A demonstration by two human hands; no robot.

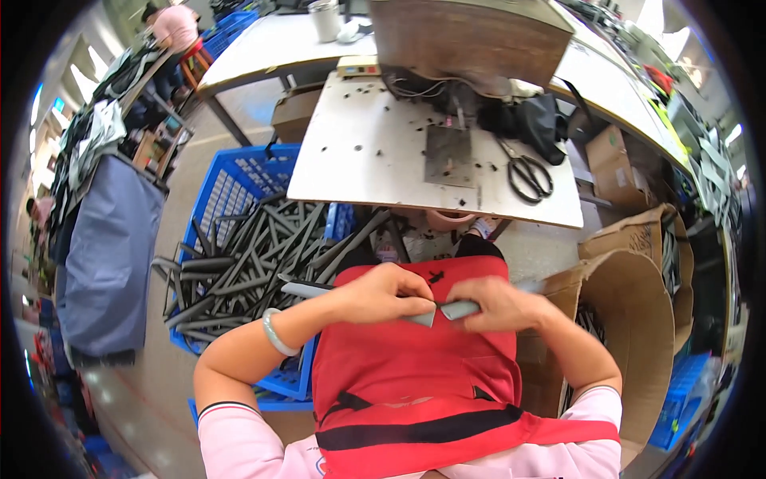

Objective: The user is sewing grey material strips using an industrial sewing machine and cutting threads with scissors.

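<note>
My left hand (384,294) is closed on a grey fabric strip (305,289). One end sticks out to the left past the wrist, and a short flat end shows beyond the fingertips. My right hand (501,303), smeared by motion, pinches another grey strip end (459,309) close beside it. I cannot tell whether the two ends belong to one piece. Both hands are above the red apron (415,351) on my lap. To the left, a blue plastic crate (209,199) is heaped with grey padded strips (231,271).
Ahead stands a white worktable (343,160) with black scissors (528,177), a metal plate (448,156), a machine housing (471,40) and dark scraps. An open cardboard box (638,319) is at my right. Further left, a person (175,28) sits beside a loaded rack.
</note>
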